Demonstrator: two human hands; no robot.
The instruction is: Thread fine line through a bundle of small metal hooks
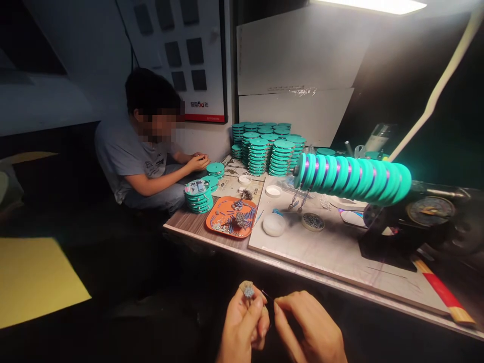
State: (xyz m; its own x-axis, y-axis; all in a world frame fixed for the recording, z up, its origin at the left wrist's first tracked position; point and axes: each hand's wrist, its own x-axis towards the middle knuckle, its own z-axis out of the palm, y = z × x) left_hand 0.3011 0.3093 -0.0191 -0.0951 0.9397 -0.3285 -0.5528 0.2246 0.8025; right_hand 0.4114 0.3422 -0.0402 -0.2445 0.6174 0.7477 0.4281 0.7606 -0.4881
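Near the bottom centre, below the table's front edge, my left hand [244,322] pinches a small bundle of grey metal pieces [248,292] between thumb and fingers. Just to its right is my right hand [308,325], with thumb and index finger pressed together at a thin dark item [265,295] too small to make out. The hands are close together but look apart. Beyond them on the table, an orange tray [212,229] holds small metal parts and dark blue pieces. A round dish of small beads [313,222] and a white round container [274,225] stand on the board.
A machine [389,227] at the right carries a row of teal discs [351,175]. Stacks of teal spools [259,156] stand at the back, and another stack [198,199] at the table's left corner. A person [147,146] sits at the left. A red stick [440,290] lies at the right.
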